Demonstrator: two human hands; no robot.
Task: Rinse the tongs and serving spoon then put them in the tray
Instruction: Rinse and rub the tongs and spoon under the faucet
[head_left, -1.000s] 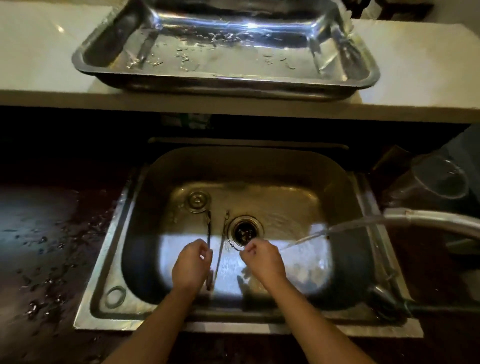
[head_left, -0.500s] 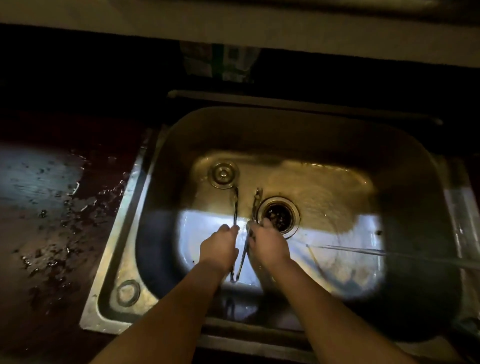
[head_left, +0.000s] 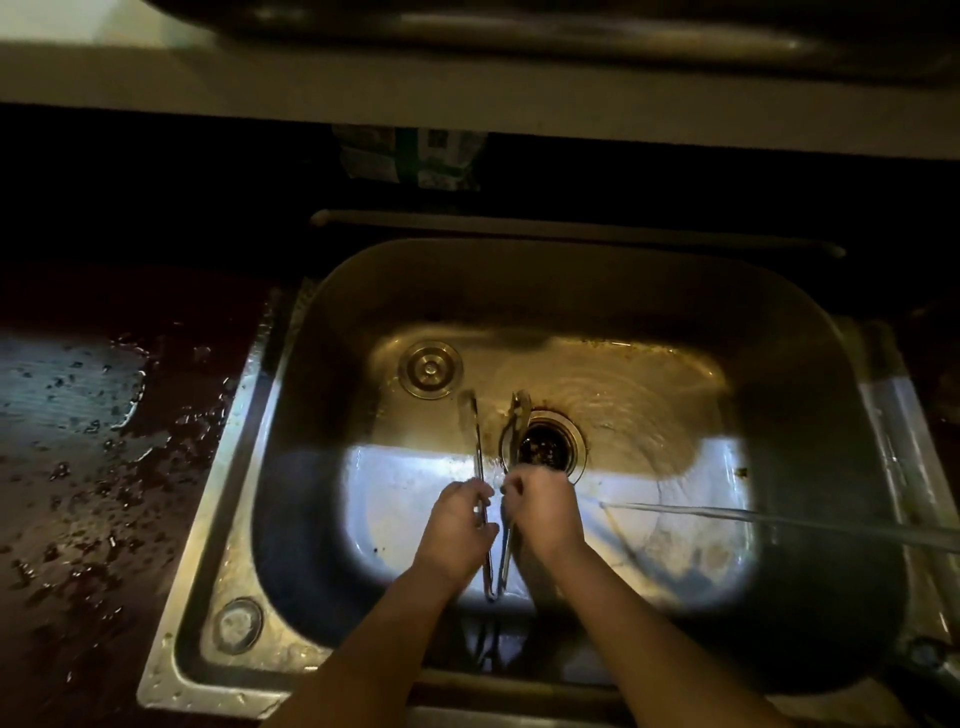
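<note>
We are seeing the tongs hanging over the middle of the sink, their two arms spreading away from us toward the drain and their joined end pointing back at the near rim. The left hand is closing its grip around the left arm of the tongs, and the right hand is clamping its grip on the right arm, the two hands sitting just beside each other. A thin stream of water is coming in from the right edge and landing near the right hand. A round plug is lying on the sink floor, left of the drain.

We are not finding the serving spoon; if it is in the sink, the dark is hiding it. Only the near rim of the tray is showing, cut off by the top edge, resting on a pale ledge behind the sink. The dark surface to the left is glistening with scattered water drops. Most of the room is lying in shadow, and a packet under the ledge is too dim to identify.
</note>
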